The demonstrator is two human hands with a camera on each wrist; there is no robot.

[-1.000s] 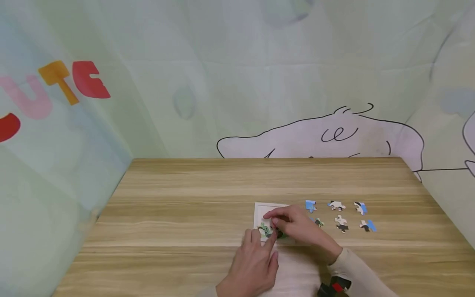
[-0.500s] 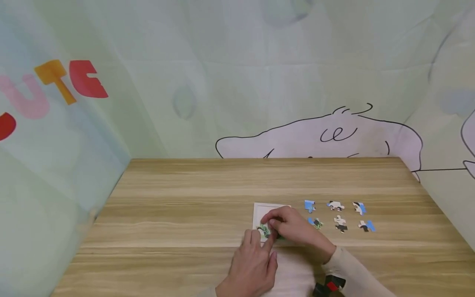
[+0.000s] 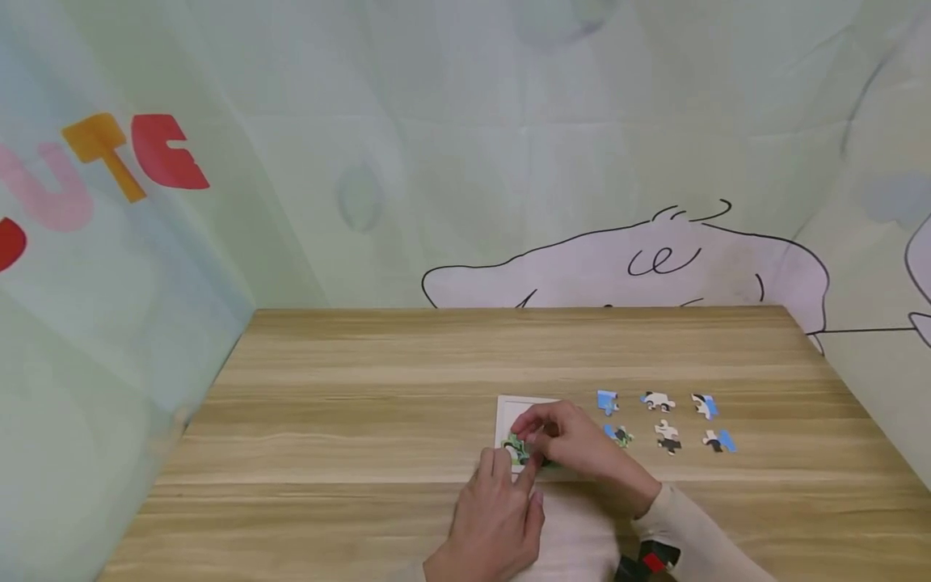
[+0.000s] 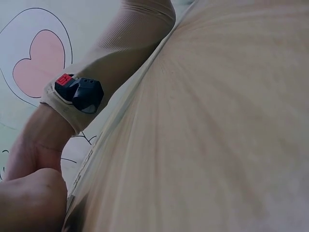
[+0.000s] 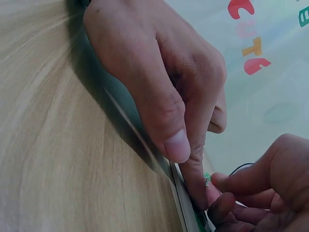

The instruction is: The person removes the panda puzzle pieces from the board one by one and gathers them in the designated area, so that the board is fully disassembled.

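Observation:
A pale square puzzle frame (image 3: 502, 416) lies on the table, partly hidden by both hands. In its lower left corner sits a green, white and black jigsaw piece (image 3: 513, 449). My right hand (image 3: 575, 440) reaches over the frame from the right, pinching this piece between thumb and index finger. From the front, my left hand (image 3: 490, 521) presses its straight index finger into the frame's lower edge, close to the right thumb. In the right wrist view, a bit of green (image 5: 207, 178) shows by the right fingertips. The fingers cover the frame's lower right part.
Several loose jigsaw pieces lie right of the frame in two rows, among them a blue piece (image 3: 607, 402), a panda-face piece (image 3: 658, 401) and a white and black piece (image 3: 667, 437). The wooden table (image 3: 349, 380) meets a printed cloth backdrop (image 3: 291, 202).
My right hand has shifted slightly left and down over the green piece. The blue and green loose piece beside it shows more fully. My left hand stays almost still.

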